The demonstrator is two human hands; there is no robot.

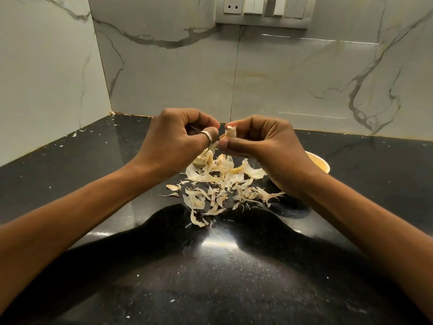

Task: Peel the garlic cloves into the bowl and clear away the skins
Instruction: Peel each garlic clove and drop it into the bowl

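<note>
Above the table's [164, 277] heaped skins [220, 186], right hand [260, 141] fingers pinch a garlic clove [230, 133]; left hand [173, 141] fingers pinch its loose skin [214, 146].

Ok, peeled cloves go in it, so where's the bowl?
Head view, right side: the bowl sits on the counter, mostly hidden behind the right hand.

Seemingly a bowl [321, 163], mostly behind right hand [260, 139].

A pale garlic clove [230, 132], half peeled, stands upright, pinched by the right hand [262, 141], while the left hand [173, 141] pinches a strip of skin [214, 145] at its base. Below, papery cream skins [220, 186] lie in a loose heap, a part bulb [203, 160] at its far-left edge; the yellow bowl [320, 162] sits just right, mostly hidden
</note>
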